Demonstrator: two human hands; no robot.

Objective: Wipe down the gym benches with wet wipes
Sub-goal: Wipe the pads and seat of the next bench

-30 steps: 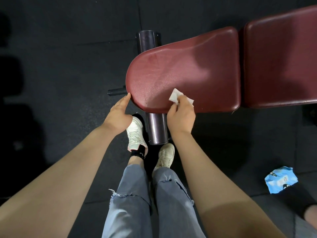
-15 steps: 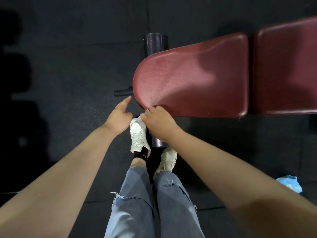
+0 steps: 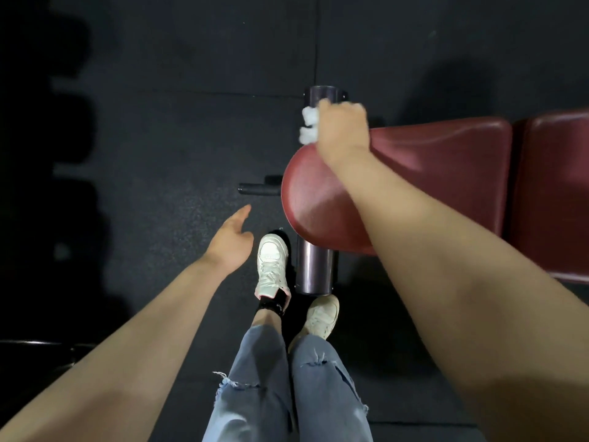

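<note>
A dark red padded gym bench (image 3: 430, 186) runs from the middle to the right edge, its rounded seat end towards me. My right hand (image 3: 342, 132) is at the far rim of that rounded end and grips a crumpled white wet wipe (image 3: 308, 129), which sticks out to the left of my fingers. My left hand (image 3: 231, 239) hovers off the bench to its left, above the floor, fingers relaxed and holding nothing.
A metal roller tube (image 3: 314, 269) of the bench frame lies under the seat, and a short black bar (image 3: 259, 188) juts out to the left. My two feet in pale trainers (image 3: 272, 266) stand next to the tube. Black rubber floor (image 3: 175, 122) surrounds everything.
My right hand carried the wipe from the near edge of the seat round its rounded end to the far rim. My left hand came off the bench edge and drew back left.
</note>
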